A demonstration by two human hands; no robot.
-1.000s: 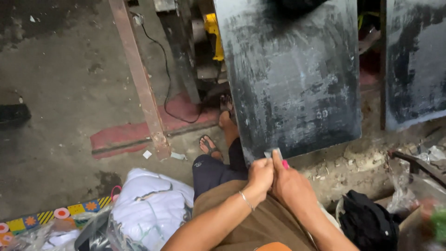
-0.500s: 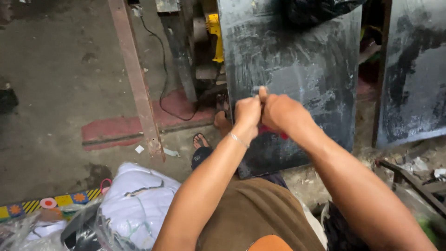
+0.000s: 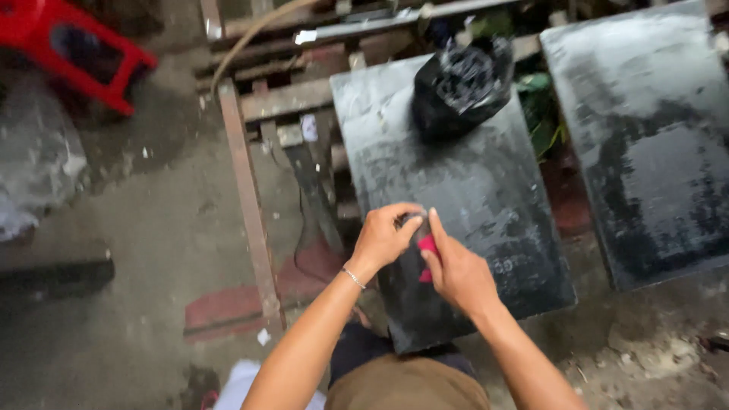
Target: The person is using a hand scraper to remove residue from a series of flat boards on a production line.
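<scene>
Both hands [image 3: 421, 254] around small red object [image 3: 427, 244]

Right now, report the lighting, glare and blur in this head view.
Head view: dim, flat daylight; pale sheen on the dark slab and black bag; slight motion blur on the left hand, right hand and small pink thing between them.

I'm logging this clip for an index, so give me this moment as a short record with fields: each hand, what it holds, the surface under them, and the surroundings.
left hand: left hand, fingers curled, pinching a small pink item, bracelet on the wrist
right hand: right hand, thumb raised, touching the same pink item
item: too small and covered to identify
surface: dark board, dusty, sloping over the person's knees
on the board: black plastic bag at its far end
nearby: second dark board to the right; red stool at top left; concrete floor
</scene>
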